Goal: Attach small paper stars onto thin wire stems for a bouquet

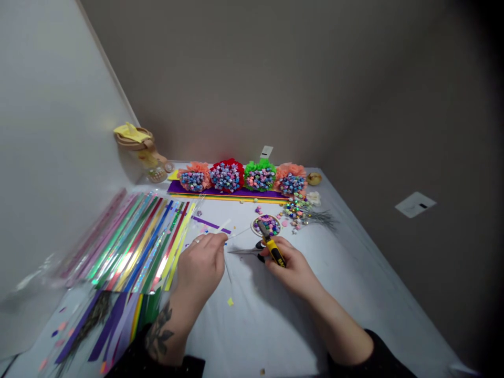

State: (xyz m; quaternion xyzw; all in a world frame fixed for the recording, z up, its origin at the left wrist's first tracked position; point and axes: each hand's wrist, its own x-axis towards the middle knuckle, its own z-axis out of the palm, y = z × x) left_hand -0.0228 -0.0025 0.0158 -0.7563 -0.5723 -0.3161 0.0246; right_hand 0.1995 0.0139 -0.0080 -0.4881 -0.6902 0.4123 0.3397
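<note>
Pinching a thin pale strip (222,226) tight in the left hand (200,260), just beside yellow scissors (274,250) wrapped in right-hand fingers (275,244). Maybe a cut finger from one slip of the sharp blades (242,251).

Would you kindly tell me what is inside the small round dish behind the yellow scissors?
The round dish holds small folded paper stars in purple, blue and green. The scissors' yellow handle covers its near edge, and the stars hide its bottom.
</note>
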